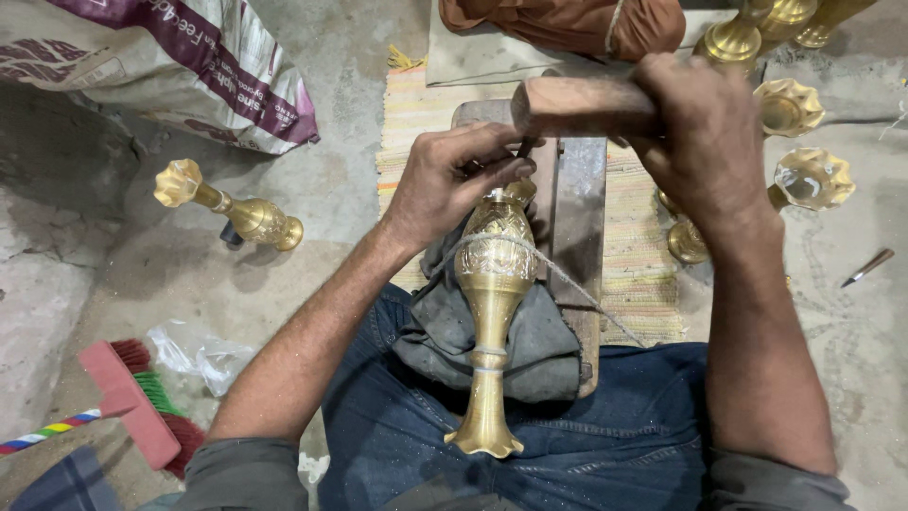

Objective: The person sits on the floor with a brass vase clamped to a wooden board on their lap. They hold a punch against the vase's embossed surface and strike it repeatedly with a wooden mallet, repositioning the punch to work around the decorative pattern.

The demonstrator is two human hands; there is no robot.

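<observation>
Beside brass vase (494,284), fallen vase (232,210)

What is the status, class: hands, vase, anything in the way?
Left hand pinches a thin tool at the brass vase top. Right hand grips a wooden mallet above it. Cord looped over vase; nothing blocking.
</observation>
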